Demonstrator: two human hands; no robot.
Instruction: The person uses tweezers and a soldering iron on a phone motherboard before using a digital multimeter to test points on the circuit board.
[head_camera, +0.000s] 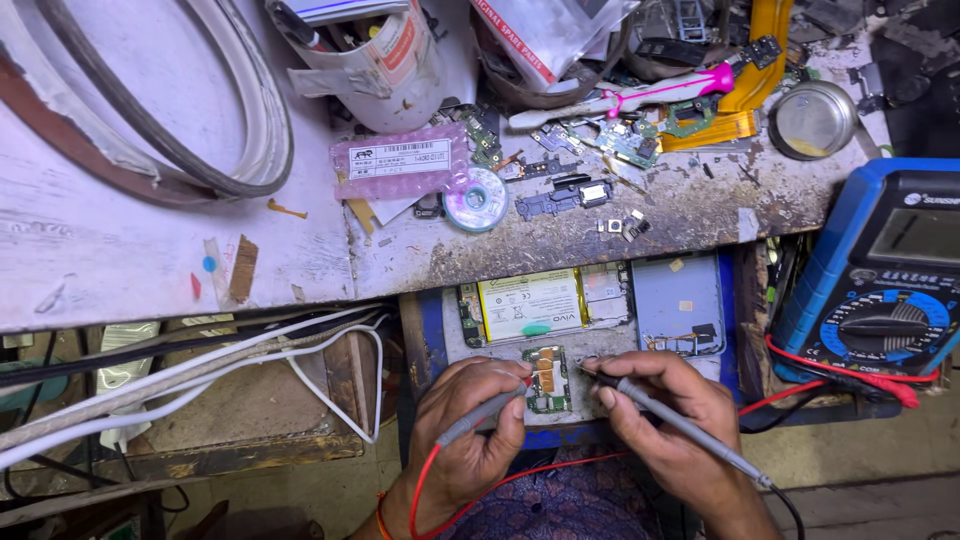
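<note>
Circuit board (547, 380): we see a small green board lying flat on the tray of the tabletop (640, 215), directly between our two hands and just ahead of the fingertips.
Long axis: we read the board as running away from us, toward the opened phone (545, 305) that lies crosswise just beyond it.
Left hand (470, 440): we close it on the red-wired probe (480, 412), whose tip comes in from the left and meets the board's left edge.
Right hand (665, 415): we close it on the grey probe (680, 425), held like a pen, its tip reaching in from the right to the board's right edge.
Nearer hand: we judge both about equally close; the two tips face each other across the board's short width.
Leads: we trace the red lead (850, 375) rightward to the blue multimeter (880, 280), which stands well to the right of the board.
Loose parts: we note a solder-wick reel (476, 199) and a pink packet (400, 160) farther back, well apart from the hands.
</note>
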